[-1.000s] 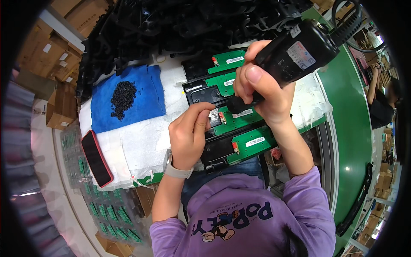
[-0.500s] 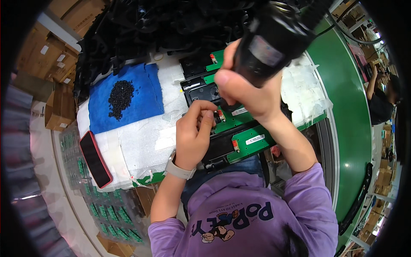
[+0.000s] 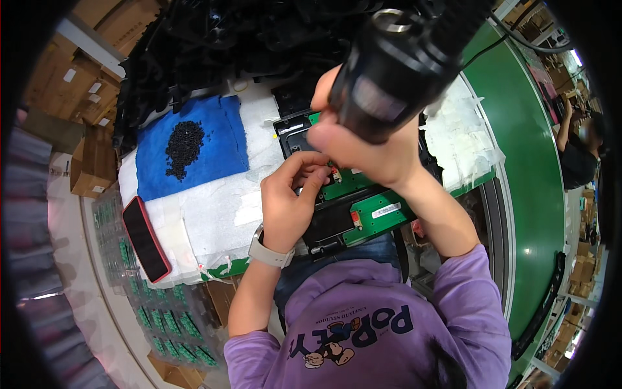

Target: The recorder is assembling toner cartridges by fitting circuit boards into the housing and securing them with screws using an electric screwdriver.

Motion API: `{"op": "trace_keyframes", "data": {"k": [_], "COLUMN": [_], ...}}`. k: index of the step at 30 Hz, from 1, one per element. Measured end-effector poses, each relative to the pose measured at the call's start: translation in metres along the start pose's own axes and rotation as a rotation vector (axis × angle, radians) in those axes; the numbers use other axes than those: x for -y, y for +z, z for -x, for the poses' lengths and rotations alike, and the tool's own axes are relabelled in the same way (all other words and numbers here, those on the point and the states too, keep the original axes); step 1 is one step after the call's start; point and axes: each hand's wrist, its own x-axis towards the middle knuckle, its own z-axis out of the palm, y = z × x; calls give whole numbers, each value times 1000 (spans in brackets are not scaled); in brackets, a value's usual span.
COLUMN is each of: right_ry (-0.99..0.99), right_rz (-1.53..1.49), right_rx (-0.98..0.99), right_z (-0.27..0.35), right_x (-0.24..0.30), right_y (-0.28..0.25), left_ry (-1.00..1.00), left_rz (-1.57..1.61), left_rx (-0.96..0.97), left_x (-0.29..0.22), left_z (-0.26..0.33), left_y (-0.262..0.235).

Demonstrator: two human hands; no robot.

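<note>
My right hand (image 3: pixel 382 152) grips a thick black powered screwdriver (image 3: pixel 389 78), held upright over a row of black plastic housings (image 3: pixel 327 227). Its tip is hidden behind the hand. Just below it lies a green circuit board (image 3: pixel 353 184) with a small red-and-white connector (image 3: pixel 336 174). My left hand (image 3: pixel 287 201) rests at the left end of that board, thumb and forefinger pinched together beside the connector. Whatever sits between those fingertips is too small to make out. Closer to me, another green board (image 3: pixel 382 223) with a white label lies in its own housing.
A pile of small black screws (image 3: pixel 184 148) lies on a blue cloth (image 3: pixel 223 165) at left. Nearby is a red-edged phone (image 3: pixel 146 241). Black plastic parts (image 3: pixel 214 48) are heaped at the back. To the right runs a green conveyor belt (image 3: pixel 534 194), with another person (image 3: pixel 578 149) beyond.
My right hand and the screwdriver have shifted left, toward my left fingertips, covering more of the middle board. My left hand has moved slightly left and stays pinched.
</note>
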Motion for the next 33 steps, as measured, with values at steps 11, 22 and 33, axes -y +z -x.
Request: {"op": "trace_keyframes", "data": {"k": [11, 22, 33], "right_ry": [-51, 70, 122], "right_rz": [-826, -789, -321], "right_rx": [-224, -318, -64], "right_z": [1, 9, 27], "right_x": [7, 11, 13], "right_y": [-33, -27, -34], "left_ry": [6, -62, 584], "left_rz": [189, 101, -661], "left_rx": [24, 78, 181], "left_x": [-11, -10, -7], "left_z": [3, 4, -5], "left_y": [-11, -9, -4]}}
